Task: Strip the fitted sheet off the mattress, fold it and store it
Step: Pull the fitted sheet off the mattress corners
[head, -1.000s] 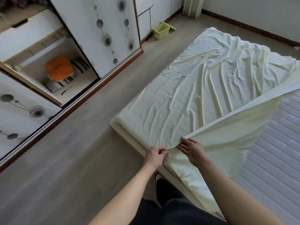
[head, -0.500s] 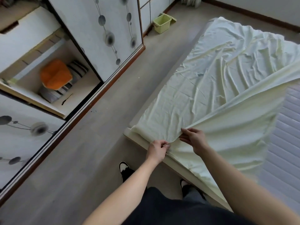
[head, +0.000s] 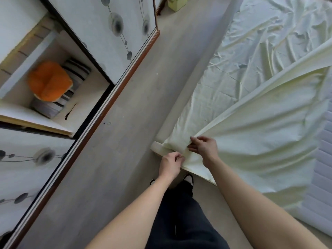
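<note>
A pale yellow fitted sheet (head: pixel 255 97) lies wrinkled over the bed, its right side folded back toward the near corner. The quilted white mattress (head: pixel 323 178) shows bare at the right. My left hand (head: pixel 170 163) pinches the sheet's edge at the near corner of the bed. Just above and to the right of it, my right hand (head: pixel 203 147) grips the folded-over layer of the sheet. The bed frame's corner (head: pixel 156 147) pokes out beside my left hand.
An open wardrobe compartment (head: pixel 59 97) at the left holds an orange cushion (head: pixel 49 81) on striped folded cloth. Sliding wardrobe doors (head: pixel 115 27) flank it. A green bin (head: pixel 177 3) stands at the far end of the grey floor (head: pixel 143 97). My legs and shoes are below my hands.
The view has swung down and left, so the bed sits further right. Both hands keep hold of the sheet at the near corner, the right hand a little higher above the left.
</note>
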